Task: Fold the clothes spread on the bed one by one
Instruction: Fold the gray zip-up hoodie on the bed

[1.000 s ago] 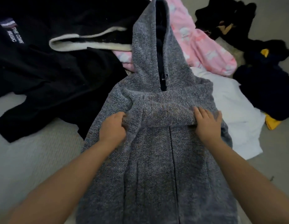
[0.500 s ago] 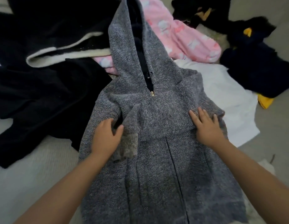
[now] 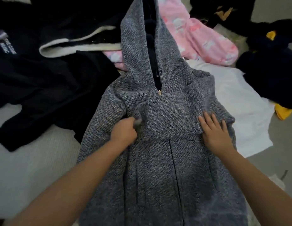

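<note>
Progress early: I see grey knitted zip hoodie [image 3: 158, 160] frame centre, sleeves folded across chest. Left hand [image 3: 124, 133] pinches sleeve cuff, right hand [image 3: 215, 132] flat, fingers straight. Black, pink, white garments remain unfolded.

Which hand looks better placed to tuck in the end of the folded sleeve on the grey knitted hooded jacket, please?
Probably the left hand: it already pinches the sleeve's cuff end, while the right hand lies flat on the grey knitted hooded jacket.

Dim, soft indoor light; dark clothes lose detail, edges bend and blur slightly.
</note>
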